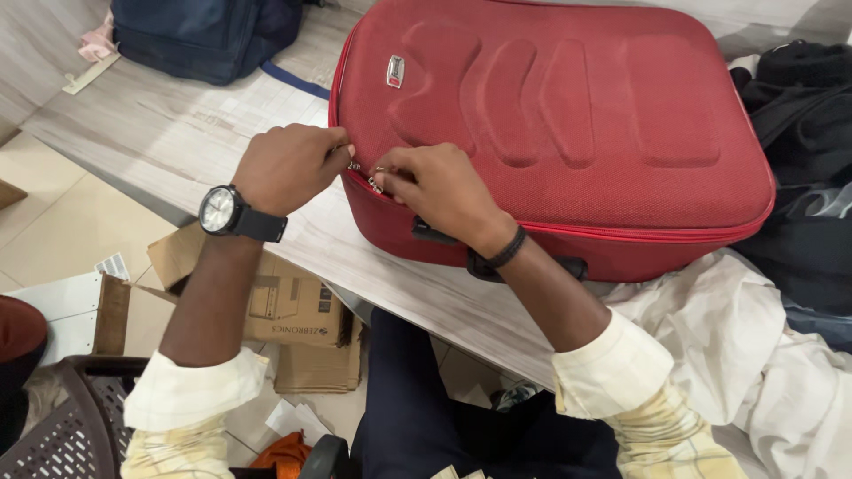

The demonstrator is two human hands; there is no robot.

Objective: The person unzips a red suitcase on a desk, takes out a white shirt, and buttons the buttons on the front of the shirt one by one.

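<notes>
From the head camera, a red hard-shell suitcase (568, 115) lies flat on a pale wood-grain worktop (169, 133), its moulded lid facing up and a small metal badge near its upper left corner. Its near left corner points toward the person, and a black carry handle (524, 264) shows on the side wall facing them.

Both hands meet at that near corner, on the zip line. The left hand (288, 168) is curled closed, fingertips pinched against the zip seam; a black wristwatch (226, 213) with a pale dial sits on that wrist. The right hand (439, 186) is also closed, thumb and forefinger pinching small metal zipper pulls (373, 177) just beside the left hand's fingertips. A black band (508, 248) circles the right wrist. Both forearms are bare, with cream sleeves rolled up near the elbows.

On the worktop behind the suitcase, at the upper left, rests a dark blue bag (204, 35). Dark clothing (808, 133) is heaped just beside the suitcase's right edge, and white cloth (737, 328) lies at its near right corner.

Below the worktop edge, on the tiled floor, flattened cardboard boxes (293, 310) lie near the person's dark trousers, and a brown plastic chair (62, 417) with a perforated seat shows at the lower left.
</notes>
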